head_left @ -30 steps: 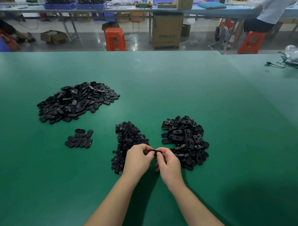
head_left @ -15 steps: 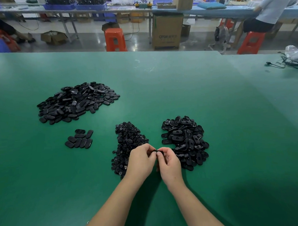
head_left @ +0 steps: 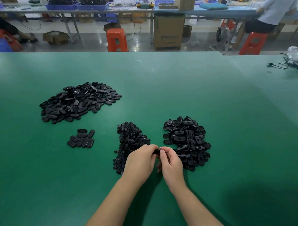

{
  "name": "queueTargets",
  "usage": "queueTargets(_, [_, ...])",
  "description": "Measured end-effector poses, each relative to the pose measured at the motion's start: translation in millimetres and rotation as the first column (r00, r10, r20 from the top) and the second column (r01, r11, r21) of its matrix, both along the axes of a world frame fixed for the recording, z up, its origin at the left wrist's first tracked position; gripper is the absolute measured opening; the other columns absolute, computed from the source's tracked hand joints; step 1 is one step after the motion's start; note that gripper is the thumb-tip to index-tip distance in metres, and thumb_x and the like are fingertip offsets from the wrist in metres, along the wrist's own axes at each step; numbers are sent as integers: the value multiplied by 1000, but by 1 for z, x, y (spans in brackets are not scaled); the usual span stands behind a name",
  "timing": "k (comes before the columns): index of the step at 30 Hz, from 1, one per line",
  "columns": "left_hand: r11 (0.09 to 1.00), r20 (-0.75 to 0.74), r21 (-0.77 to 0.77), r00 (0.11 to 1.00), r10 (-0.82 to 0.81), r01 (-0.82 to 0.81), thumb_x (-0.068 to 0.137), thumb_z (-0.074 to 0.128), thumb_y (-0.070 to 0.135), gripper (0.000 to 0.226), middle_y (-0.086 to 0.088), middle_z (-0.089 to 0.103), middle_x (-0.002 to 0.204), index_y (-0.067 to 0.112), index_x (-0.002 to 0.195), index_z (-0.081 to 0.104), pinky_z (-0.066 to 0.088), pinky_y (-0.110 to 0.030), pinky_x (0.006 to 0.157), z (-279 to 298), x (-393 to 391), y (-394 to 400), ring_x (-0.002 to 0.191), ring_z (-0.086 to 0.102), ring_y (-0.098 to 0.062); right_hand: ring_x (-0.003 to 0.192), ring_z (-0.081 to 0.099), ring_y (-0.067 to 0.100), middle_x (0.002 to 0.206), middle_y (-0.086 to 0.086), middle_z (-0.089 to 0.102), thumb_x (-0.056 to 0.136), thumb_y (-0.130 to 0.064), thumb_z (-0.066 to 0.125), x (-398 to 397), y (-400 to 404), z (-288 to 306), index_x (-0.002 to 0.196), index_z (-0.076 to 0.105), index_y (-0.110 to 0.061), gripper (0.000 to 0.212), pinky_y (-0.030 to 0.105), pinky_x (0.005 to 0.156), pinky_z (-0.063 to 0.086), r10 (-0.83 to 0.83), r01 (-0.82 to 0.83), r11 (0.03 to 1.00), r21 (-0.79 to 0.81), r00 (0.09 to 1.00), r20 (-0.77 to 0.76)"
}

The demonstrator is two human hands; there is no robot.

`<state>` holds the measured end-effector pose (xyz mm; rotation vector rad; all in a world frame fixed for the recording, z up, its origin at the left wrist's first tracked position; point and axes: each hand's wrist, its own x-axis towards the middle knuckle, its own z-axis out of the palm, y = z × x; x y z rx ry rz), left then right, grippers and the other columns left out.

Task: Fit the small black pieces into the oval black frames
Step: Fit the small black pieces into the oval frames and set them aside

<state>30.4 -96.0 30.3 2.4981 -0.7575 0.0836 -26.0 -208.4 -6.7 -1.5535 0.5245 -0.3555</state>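
Two hands meet just in front of you, above the green table (head_left: 213, 109). Your left hand (head_left: 140, 162) and your right hand (head_left: 170, 163) both pinch one small black part (head_left: 156, 151) between their fingertips; only a little of it shows, so I cannot tell if it is a frame alone or a frame with the piece already inside.

Just behind your left hand lies the heap of small pieces (head_left: 130, 143), and just behind your right hand the heap of oval frames (head_left: 186, 142). Both heaps are near, so you need only a short reach.

I think these parts are light, stiff plastic with a smooth surface, so they may slip. Hold the frame by its long edges and press the piece in with a thumb, not too hard.

Further to the left, a small group of ovals (head_left: 81, 139) lies in neat order, probably finished ones. Beyond it is a big heap of ovals (head_left: 78, 102). Far behind the table stand an orange stool (head_left: 116, 39) and a cardboard box (head_left: 169, 32).
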Motion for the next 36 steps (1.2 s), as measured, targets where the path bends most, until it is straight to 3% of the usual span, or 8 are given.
queueTargets(3, [992, 86, -45, 989, 117, -114, 94, 67, 28, 24, 8, 67, 106, 26, 118, 69, 52, -32, 72, 4, 8, 17, 89, 66, -18, 57, 57, 10, 83, 4, 68, 104, -17, 53, -1, 2, 2, 109, 64, -22, 13, 25, 53, 50, -11, 11, 1000, 28, 1000, 15])
queueTargets(7, [853, -67, -185, 873, 484, -488, 92, 71, 32, 21, 4, 61, 98, 22, 110, 72, 41, -24, 63, 1, 42, 67, 78, 58, -11, 56, 56, 7, 83, 2, 66, 104, -18, 52, -2, 1, 2, 106, 64, -24, 14, 25, 54, 51, 48, -48, 998, -45, 999, -18])
queueTargets(12, [689, -166, -52, 687, 707, -722, 91, 71, 37, 28, -7, 55, 110, 18, 111, 73, 43, -43, 96, -26, 61, 126, 93, 57, -26, 58, 58, 6, 84, 0, 67, 104, -20, 53, -2, 2, 2, 103, 66, -25, 14, 28, 56, 54, 64, -68, 993, -92, 997, -41])
queueTargets(19, [721, -23, -41, 722, 691, -692, 93, 68, 29, 31, -6, 57, 108, 18, 122, 70, 34, -43, 93, -45, 59, 129, 88, 57, -24, 56, 58, 5, 79, 2, 67, 103, -19, 54, -2, 4, 2, 99, 66, -27, 15, 25, 53, 51, 71, -77, 988, -135, 996, -49])
queueTargets(24, [715, 3, 103, 719, 695, -692, 99, 56, 31, 40, -9, 55, 112, 19, 137, 63, 32, -44, 94, -46, 62, 125, 97, 56, -27, 57, 55, 4, 78, 3, 68, 103, -17, 54, -2, 6, 3, 95, 65, -29, 18, 18, 53, 48, 82, -90, 975, -201, 995, -52])
queueTargets(28, [742, -30, 7, 741, 670, -671, 100, 55, 24, 43, -7, 50, 105, 18, 142, 56, 36, -43, 91, -45, 62, 122, 82, 52, -25, 56, 54, 7, 76, 6, 68, 103, -16, 53, -2, 6, 3, 95, 65, -28, 18, 31, 53, 49, 91, -108, 967, -232, 992, -83])
queueTargets(30, [775, -79, -58, 777, 624, -629, 99, 54, 21, 37, -4, 56, 104, 18, 136, 61, 34, -39, 89, -46, 59, 114, 84, 54, -23, 55, 53, 9, 73, 5, 67, 103, -15, 53, -2, 6, 3, 96, 65, -28, 19, 39, 54, 49, 97, -119, 963, -242, 990, -103])
queueTargets(36, [864, -72, -76, 867, 494, -498, 97, 59, 26, 20, 14, 55, 90, 34, 102, 76, 28, -34, 88, -54, 53, 110, 85, 56, -10, 57, 52, 13, 73, 4, 66, 103, -14, 53, -2, 8, 1, 96, 65, -28, 20, 36, 53, 46, 99, -131, 947, -293, 988, -119])
